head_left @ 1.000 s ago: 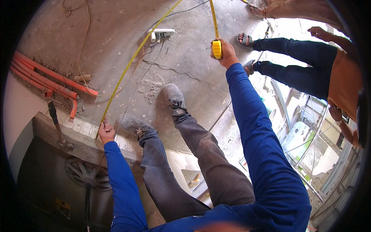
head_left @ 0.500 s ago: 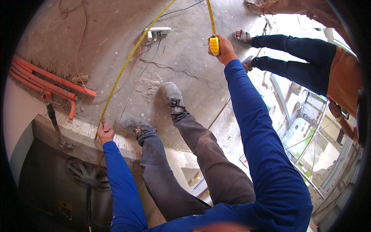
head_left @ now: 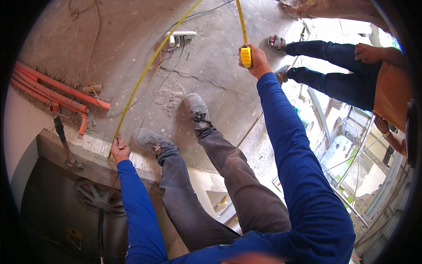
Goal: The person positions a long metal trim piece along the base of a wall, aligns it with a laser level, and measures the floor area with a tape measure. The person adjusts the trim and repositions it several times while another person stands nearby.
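Note:
My right hand (head_left: 256, 61), arm stretched forward, grips the yellow case of a tape measure (head_left: 246, 57). From the case its yellow blade (head_left: 241, 22) runs up out of the picture's top edge. A length of yellow blade (head_left: 151, 66) comes back in at the top and slants down to my left hand (head_left: 120, 149). There my fingers pinch the blade close to its lower end, at the pale edge of a ledge (head_left: 143, 160). The bend between both lengths is out of view.
Orange pipes (head_left: 66, 93) and a hammer-like tool (head_left: 64, 143) lie at the left. A white power strip (head_left: 182, 34) with cables sits on the dusty floor. A person in dark trousers (head_left: 325, 50) stands at the right, another at the top right. Below the ledge is a dark recess (head_left: 48, 193).
My right hand with the tape case has shifted slightly right and down. The left hand stays put. The nearby person's hand has come into view by their thigh.

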A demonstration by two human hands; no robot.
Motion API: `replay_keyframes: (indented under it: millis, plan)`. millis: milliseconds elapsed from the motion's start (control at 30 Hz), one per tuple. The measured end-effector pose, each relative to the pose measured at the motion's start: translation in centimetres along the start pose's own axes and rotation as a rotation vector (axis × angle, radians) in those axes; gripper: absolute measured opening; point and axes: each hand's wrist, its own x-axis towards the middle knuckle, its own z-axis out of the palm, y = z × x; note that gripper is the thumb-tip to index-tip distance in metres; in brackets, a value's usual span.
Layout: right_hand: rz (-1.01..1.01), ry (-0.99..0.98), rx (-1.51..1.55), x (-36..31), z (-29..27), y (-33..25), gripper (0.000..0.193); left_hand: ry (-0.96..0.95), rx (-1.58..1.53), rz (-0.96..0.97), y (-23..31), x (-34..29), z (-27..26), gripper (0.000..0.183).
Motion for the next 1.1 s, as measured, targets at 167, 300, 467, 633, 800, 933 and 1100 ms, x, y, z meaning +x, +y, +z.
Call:
replay_keyframes:
  millis: [167,300,467,633,800,933,1100]
  plan:
    - [-0.001,-0.012,0.001,-0.07,-0.19,0.16,0.025,-0.022,0.018,-0.005,0.01,0.14,-0.16,0.03]
    - [-0.075,-0.003,-0.08,-0.02,-0.35,0.27,0.025,0.01,0.004,0.01,-0.07,0.17,-0.21,0.03]
    - [-0.085,-0.021,-0.07,0.13,-0.53,0.29,0.024,-0.028,0.018,-0.006,-0.14,0.08,-0.03,0.032]
    - [-0.02,-0.035,-0.029,0.14,-0.54,0.14,0.026,-0.031,-0.003,-0.032,-0.11,-0.1,0.17,0.032]
    - [-0.049,0.0,-0.052,-0.09,-0.55,0.15,0.027,0.005,0.017,-0.015,-0.07,-0.03,0.28,0.032]
    - [-0.118,-0.004,-0.155,-0.29,-0.53,0.09,0.027,-0.005,0.014,-0.026,-0.03,-0.05,0.43,0.032]
    - [-0.055,0.026,-0.086,-0.55,-0.38,-0.18,0.027,0.023,0.025,0.013,-0.17,-0.23,0.57,0.032]
